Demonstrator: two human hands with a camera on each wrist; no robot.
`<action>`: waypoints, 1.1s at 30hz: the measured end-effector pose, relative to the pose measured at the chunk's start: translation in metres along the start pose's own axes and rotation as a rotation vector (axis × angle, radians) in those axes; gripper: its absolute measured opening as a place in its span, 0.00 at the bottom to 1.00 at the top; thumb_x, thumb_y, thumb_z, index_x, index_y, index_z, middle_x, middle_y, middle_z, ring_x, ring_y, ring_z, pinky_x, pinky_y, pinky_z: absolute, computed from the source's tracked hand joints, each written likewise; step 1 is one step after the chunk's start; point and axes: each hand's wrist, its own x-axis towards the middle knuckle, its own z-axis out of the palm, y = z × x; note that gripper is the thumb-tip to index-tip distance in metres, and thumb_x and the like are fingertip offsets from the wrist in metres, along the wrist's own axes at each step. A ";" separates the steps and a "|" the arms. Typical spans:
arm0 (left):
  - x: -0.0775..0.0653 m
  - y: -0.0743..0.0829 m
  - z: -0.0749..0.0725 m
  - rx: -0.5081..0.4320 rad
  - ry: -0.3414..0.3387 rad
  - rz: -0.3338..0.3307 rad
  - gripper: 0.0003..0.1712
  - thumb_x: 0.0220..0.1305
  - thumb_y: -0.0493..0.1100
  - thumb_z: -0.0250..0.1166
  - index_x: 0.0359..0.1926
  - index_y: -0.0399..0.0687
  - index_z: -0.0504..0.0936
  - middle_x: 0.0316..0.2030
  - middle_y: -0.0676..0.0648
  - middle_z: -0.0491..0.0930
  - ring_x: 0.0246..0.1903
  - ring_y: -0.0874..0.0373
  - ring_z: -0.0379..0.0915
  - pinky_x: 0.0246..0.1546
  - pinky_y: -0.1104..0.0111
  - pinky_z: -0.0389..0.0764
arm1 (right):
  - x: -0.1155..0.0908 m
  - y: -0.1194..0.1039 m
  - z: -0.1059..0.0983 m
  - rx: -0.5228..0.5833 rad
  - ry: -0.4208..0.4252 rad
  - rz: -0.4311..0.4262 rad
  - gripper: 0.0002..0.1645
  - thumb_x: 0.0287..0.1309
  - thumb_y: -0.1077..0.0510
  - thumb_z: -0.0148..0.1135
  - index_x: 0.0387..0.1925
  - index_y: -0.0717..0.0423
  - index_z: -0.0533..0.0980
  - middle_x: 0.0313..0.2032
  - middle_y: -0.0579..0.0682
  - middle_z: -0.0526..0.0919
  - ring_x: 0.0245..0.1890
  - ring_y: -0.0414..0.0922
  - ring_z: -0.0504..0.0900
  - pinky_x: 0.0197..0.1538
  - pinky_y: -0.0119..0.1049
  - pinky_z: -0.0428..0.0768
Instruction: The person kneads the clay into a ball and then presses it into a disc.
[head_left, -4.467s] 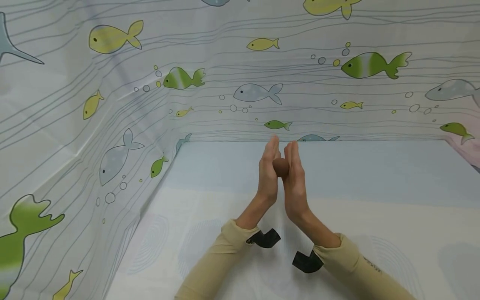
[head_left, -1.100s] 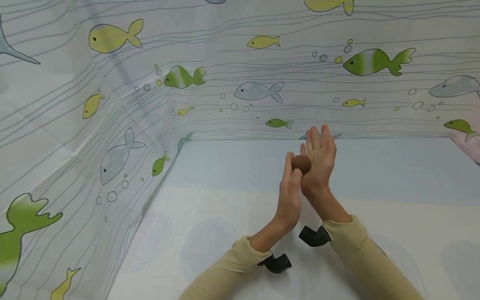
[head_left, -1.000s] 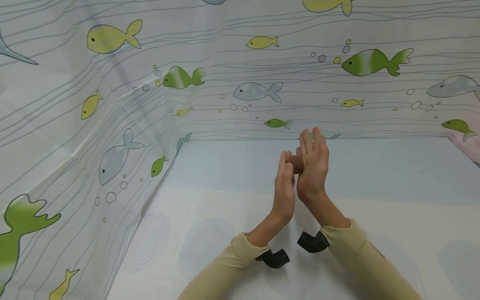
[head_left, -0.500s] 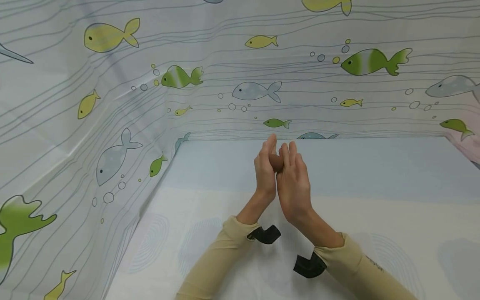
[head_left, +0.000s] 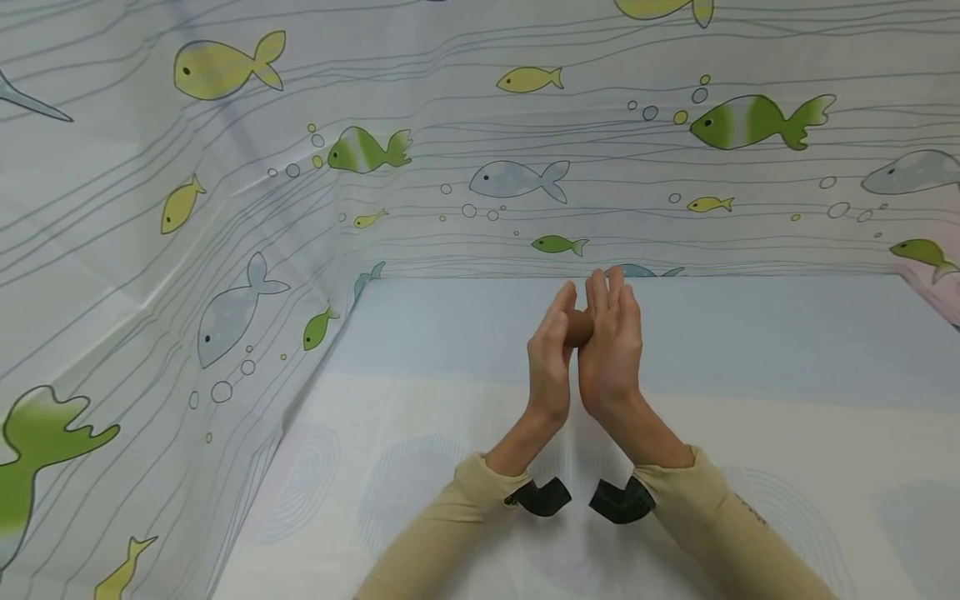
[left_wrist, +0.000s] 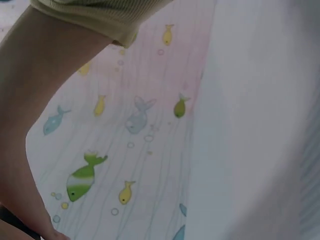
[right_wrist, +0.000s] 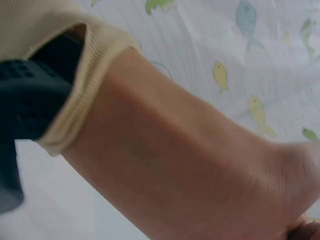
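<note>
I would press lightly and evenly, lest the brown ball [head_left: 578,329] flatten or slip. It sits above the counter [head_left: 750,350], between my left hand [head_left: 549,358] and right hand [head_left: 611,358]. Both hands' fingers [head_left: 601,293] look nearly straight and close together, flanking the ball rather than pinching it.

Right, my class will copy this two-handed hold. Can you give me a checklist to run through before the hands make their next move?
1. Brown ball sits between the palms: ok.
2. Left grip has fingers extended, not curled round the ball: ok.
3. Right grip has fingers extended, beside the ball: ok.
4. Sleeves sit back from the ball: ok.
5. Ball is evenly round: cannot tell, the hands partly hide it.
6. Ball shows in the left wrist view: not ok.
</note>
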 end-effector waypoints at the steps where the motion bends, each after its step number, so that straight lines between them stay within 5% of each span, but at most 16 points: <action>1: -0.003 -0.001 0.001 0.013 0.002 0.002 0.35 0.76 0.54 0.37 0.75 0.36 0.57 0.74 0.44 0.59 0.74 0.56 0.53 0.70 0.63 0.61 | 0.001 0.000 -0.001 -0.009 0.014 -0.001 0.41 0.74 0.40 0.28 0.79 0.46 0.30 0.79 0.45 0.39 0.78 0.40 0.40 0.77 0.40 0.38; 7: -0.017 -0.001 0.009 0.154 -0.008 0.041 0.35 0.77 0.53 0.37 0.75 0.37 0.57 0.74 0.47 0.59 0.74 0.58 0.52 0.72 0.61 0.57 | 0.012 -0.003 -0.011 -0.049 0.084 -0.037 0.41 0.73 0.39 0.31 0.79 0.44 0.34 0.79 0.46 0.42 0.78 0.39 0.43 0.77 0.39 0.37; 12: -0.027 0.009 0.020 0.164 -0.070 0.069 0.36 0.77 0.54 0.37 0.76 0.38 0.54 0.76 0.49 0.54 0.75 0.59 0.47 0.73 0.61 0.55 | 0.027 -0.008 -0.023 -0.009 0.121 -0.089 0.42 0.72 0.38 0.33 0.79 0.42 0.34 0.79 0.45 0.41 0.78 0.39 0.41 0.76 0.35 0.35; 19: -0.027 0.026 0.031 0.273 -0.182 0.266 0.41 0.78 0.61 0.32 0.76 0.34 0.50 0.76 0.44 0.49 0.77 0.50 0.39 0.75 0.55 0.45 | 0.038 -0.013 -0.036 0.089 0.060 -0.052 0.41 0.73 0.37 0.27 0.78 0.38 0.29 0.79 0.43 0.34 0.78 0.38 0.33 0.77 0.43 0.33; 28: -0.013 0.025 0.022 0.297 -0.129 0.183 0.41 0.77 0.64 0.30 0.77 0.40 0.46 0.77 0.48 0.43 0.77 0.53 0.33 0.75 0.59 0.44 | 0.019 -0.006 -0.020 0.154 -0.036 0.016 0.41 0.74 0.36 0.30 0.78 0.37 0.29 0.79 0.42 0.31 0.78 0.39 0.30 0.77 0.42 0.41; 33: -0.001 0.020 0.014 0.257 -0.052 0.138 0.40 0.78 0.62 0.30 0.77 0.39 0.46 0.77 0.45 0.42 0.77 0.56 0.34 0.75 0.61 0.43 | -0.002 0.006 -0.006 -0.028 -0.078 -0.061 0.41 0.74 0.37 0.29 0.79 0.42 0.32 0.79 0.43 0.36 0.78 0.40 0.34 0.77 0.42 0.38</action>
